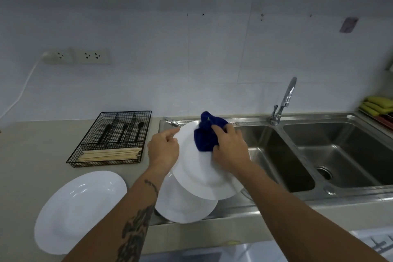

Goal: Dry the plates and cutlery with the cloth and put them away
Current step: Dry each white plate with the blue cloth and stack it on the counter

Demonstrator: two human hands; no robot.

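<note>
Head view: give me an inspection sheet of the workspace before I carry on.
Surface: beige countertop left of a steel double sink.
Job's things: white plate held over the sink's left edge, blue cloth on it; second plate beneath; third plate on the counter; black wire tray holding black cutlery and chopsticks.
Clutter: metal utensil at the sink's back left corner; yellow-green sponges at far right.
Hands: left hand grips the plate's rim; right hand holds the cloth.
Cables: white cord plugged into wall socket.
Surroundings: tiled wall, faucet.
</note>
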